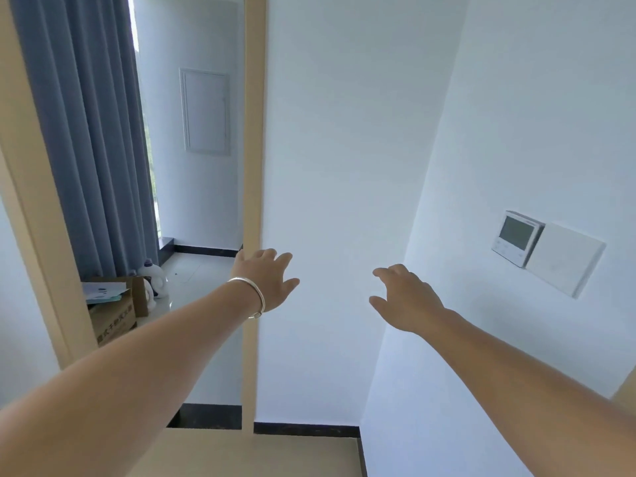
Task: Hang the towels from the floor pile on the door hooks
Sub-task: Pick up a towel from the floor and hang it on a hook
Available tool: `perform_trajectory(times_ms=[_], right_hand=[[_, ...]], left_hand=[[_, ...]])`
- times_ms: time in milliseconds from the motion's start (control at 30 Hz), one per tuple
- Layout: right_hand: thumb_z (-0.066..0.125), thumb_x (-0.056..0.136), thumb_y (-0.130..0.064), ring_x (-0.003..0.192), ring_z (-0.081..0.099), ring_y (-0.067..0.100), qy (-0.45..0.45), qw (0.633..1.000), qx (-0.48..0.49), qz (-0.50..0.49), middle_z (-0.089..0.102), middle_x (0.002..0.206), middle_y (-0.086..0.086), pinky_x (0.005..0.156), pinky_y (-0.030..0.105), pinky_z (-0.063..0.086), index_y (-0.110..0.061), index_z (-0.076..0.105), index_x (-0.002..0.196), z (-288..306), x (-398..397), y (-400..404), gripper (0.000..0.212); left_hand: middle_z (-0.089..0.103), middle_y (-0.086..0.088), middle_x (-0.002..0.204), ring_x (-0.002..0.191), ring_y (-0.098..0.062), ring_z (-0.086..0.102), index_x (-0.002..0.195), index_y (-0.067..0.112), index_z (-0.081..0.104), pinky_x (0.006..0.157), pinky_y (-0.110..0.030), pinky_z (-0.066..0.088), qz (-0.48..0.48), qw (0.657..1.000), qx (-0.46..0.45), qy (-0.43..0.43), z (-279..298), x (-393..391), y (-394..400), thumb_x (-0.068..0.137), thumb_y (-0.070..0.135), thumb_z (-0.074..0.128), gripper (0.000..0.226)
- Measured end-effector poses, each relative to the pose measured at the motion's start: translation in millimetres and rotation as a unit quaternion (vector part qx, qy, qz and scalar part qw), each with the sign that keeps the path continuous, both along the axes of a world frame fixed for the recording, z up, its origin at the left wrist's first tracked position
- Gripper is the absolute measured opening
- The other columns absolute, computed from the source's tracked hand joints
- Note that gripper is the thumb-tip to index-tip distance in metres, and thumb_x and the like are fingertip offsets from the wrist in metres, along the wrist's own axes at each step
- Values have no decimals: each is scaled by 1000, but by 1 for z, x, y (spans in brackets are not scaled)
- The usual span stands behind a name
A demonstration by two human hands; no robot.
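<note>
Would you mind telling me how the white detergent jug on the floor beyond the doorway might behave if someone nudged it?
The white detergent jug looks squat and broad-based, so it would probably slide rather than tip. The glossy floor tiles likely let it skid easily. How full it is cannot be seen.

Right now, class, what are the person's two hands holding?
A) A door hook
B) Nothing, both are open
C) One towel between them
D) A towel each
B: the left hand and the right hand reach forward with fingers spread and empty, and no towel is in view.
</note>
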State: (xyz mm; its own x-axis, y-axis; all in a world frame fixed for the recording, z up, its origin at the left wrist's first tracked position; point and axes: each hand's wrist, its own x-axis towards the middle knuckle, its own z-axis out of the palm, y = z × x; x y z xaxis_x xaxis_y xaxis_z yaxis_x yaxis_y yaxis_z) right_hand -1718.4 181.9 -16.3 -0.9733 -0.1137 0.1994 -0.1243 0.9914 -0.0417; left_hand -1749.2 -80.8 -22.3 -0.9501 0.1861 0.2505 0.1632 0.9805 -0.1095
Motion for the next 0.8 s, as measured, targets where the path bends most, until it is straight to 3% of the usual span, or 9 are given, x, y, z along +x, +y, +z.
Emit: perform_trajectory(times_ms=[233, 433, 633, 800], right_hand=[[46, 95, -42, 128, 41, 23, -23, 997, 3, 69, 34, 146, 3, 98, 36, 39, -25, 31, 146, -24, -116, -61, 56], [47, 93, -37, 122, 44, 24, -26, 977, 6, 211, 40, 139, 3, 91, 36, 40, -22, 38, 140, -38, -219, -172, 49], [48, 92, -39, 126, 42, 26, -23, 928, -18, 371, 42, 140, 4, 97, 38, 40, -25, 38, 142, -35, -283, -300, 53], [48, 92, -43, 126, 41, 24, -30, 873, -28, 486, 42, 141, 2, 102, 42, 37, -28, 41, 138, -43, -292, -388, 49]], left_hand=[[39, -3, 147, 136, -23, 36, 147, 26, 27, 111, -48, 25, 66, 998, -10, -23, -20, -63, -70, 97, 56, 29, 58], [50, 2, 136, 126, -23, 46, 137, 31, 39, 109, -49, 31, 209, 977, 13, -27, -31, -83, -165, 95, 58, 30, 50], [42, -3, 148, 137, -26, 37, 147, 29, 31, 115, -54, 21, 385, 922, 20, -31, -23, -65, -244, 97, 54, 29, 56], [35, 0, 152, 141, -23, 31, 150, 31, 24, 117, -52, 18, 501, 864, 30, -37, -27, -24, -282, 96, 59, 29, 62]])
